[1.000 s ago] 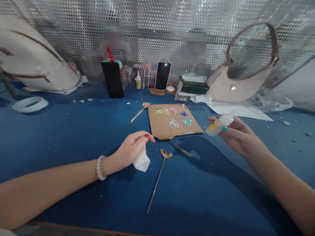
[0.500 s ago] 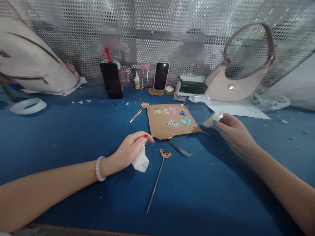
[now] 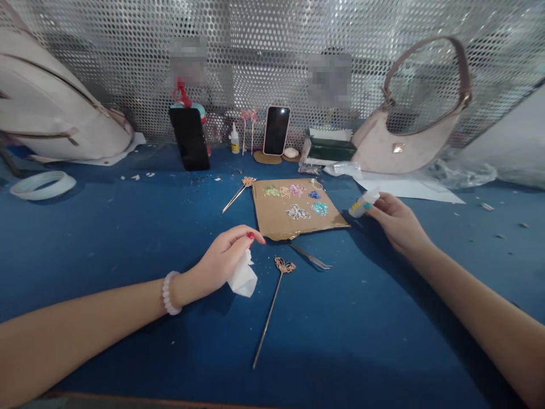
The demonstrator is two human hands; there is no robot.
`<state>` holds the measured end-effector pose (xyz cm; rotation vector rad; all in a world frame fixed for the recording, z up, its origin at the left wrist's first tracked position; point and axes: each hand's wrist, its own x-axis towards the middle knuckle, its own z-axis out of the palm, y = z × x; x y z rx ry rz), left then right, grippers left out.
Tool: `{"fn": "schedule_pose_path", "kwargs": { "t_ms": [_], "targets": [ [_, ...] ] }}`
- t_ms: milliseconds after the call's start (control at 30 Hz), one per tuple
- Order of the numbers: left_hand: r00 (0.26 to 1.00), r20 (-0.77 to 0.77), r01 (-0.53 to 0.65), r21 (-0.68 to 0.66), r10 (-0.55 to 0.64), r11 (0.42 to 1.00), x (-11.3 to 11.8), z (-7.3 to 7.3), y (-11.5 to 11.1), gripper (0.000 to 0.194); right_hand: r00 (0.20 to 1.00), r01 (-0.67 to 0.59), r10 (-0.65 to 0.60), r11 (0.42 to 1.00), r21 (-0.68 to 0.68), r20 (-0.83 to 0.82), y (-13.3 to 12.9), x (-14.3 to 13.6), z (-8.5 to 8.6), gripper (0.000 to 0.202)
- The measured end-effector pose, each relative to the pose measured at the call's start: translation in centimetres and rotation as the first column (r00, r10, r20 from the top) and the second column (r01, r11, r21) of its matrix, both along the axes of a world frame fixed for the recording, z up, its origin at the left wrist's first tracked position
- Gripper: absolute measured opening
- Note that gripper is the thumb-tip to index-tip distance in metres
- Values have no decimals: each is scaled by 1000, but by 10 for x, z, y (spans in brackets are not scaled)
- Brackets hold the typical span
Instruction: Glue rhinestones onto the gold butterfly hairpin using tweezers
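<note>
My left hand (image 3: 230,250) is closed on a crumpled white tissue (image 3: 243,278), which hangs below the fingers. In my right hand (image 3: 395,218) is a small white glue bottle (image 3: 364,203) with a yellow label, its nozzle tilted up. Between the hands lies a cardboard sheet (image 3: 272,218) bearing several small heaps of coloured rhinestones (image 3: 298,212). Tweezers (image 3: 311,258) rest at its near edge. Closer to me lies a metal hairpin (image 3: 269,309) with a butterfly-shaped head. Another hairpin (image 3: 235,196) lies by the cardboard's left edge.
Along the back stand a black phone (image 3: 189,139), a second phone (image 3: 276,130), another glue bottle (image 3: 234,140) and a dark green box (image 3: 331,150). A backpack (image 3: 55,108) is at left, with a tape roll (image 3: 42,186) before it. A handbag (image 3: 409,150) stands at right.
The glue bottle in my right hand has become more upright and sits slightly lower against the table. My left hand keeps the tissue, almost still. The whole view has shifted slightly.
</note>
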<state>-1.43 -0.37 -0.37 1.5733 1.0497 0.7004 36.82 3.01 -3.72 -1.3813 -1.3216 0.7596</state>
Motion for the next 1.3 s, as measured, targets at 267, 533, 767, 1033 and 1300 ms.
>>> {"fn": "schedule_pose_path", "kwargs": {
  "t_ms": [267, 533, 767, 1033, 1300],
  "targets": [
    [996, 74, -44, 40, 41, 998, -2, -4, 3, 28, 999, -22, 21, 999, 38, 47, -7, -9, 8, 28],
    [991, 112, -77, 2, 76, 997, 0, -4, 1, 44, 996, 42, -53, 989, 145, 71, -9, -15, 14, 29],
    [984, 129, -116, -31, 119, 993, 3, -1, 2, 38, 936, 347, -346, 865, 363, -70, 0, 27, 53, 24],
    [976, 166, -123, -112, 140, 986, 5, -4, 5, 29, 909, 401, -416, 871, 283, -10, 7, 42, 126, 31],
    [965, 215, -124, -141, 152, 982, 7, -2, 6, 22, 959, 92, -79, 995, -36, 271, 93, -27, 112, 27]
  ]
}}
